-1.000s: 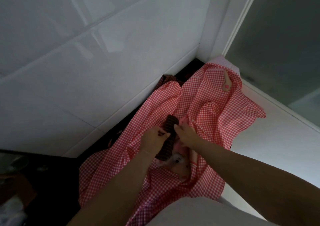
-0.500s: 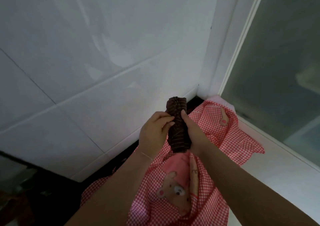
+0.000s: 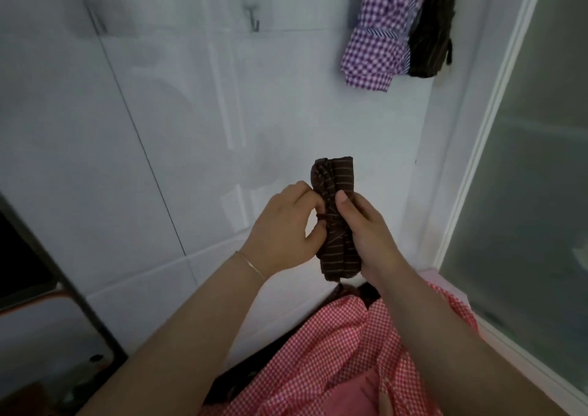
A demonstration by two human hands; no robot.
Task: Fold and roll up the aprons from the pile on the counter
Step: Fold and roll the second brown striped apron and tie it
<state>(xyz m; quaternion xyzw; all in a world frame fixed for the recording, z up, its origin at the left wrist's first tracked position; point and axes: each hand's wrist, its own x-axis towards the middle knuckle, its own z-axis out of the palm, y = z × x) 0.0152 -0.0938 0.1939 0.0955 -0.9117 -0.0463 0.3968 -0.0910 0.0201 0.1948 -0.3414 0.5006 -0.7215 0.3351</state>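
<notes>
**Rolled brown apron held upright between both hands above the desk**

A brown striped apron (image 3: 335, 221), rolled into a tight bundle, stands roughly upright in the air in front of a white tiled wall (image 3: 191, 129). The left hand (image 3: 284, 229) grips the bundle from its left side, fingers curled into the cloth at mid-height where a tie cinches the roll. The right hand (image 3: 366, 232) closes around the right side and lower half, thumb pressed against the front of the roll. Both hands are thus shut on the same bundle; its top end projects clear above them and its bottom end shows just below the right palm. A thin bracelet (image 3: 251, 264) circles the left wrist.

Below the forearms, a red gingham apron (image 3: 334, 361) lies crumpled on the desk, reaching toward the far corner, where a scrap of dark cloth (image 3: 366, 293) shows just beyond it. The desk surface itself is almost wholly covered.

High on the wall, a purple checked cloth (image 3: 375, 40) hangs beside a dark striped cloth (image 3: 432, 27), the two touching. A bare hook (image 3: 254, 22) sits to their left. A frosted glass panel (image 3: 525, 161) bounds the right side.
</notes>
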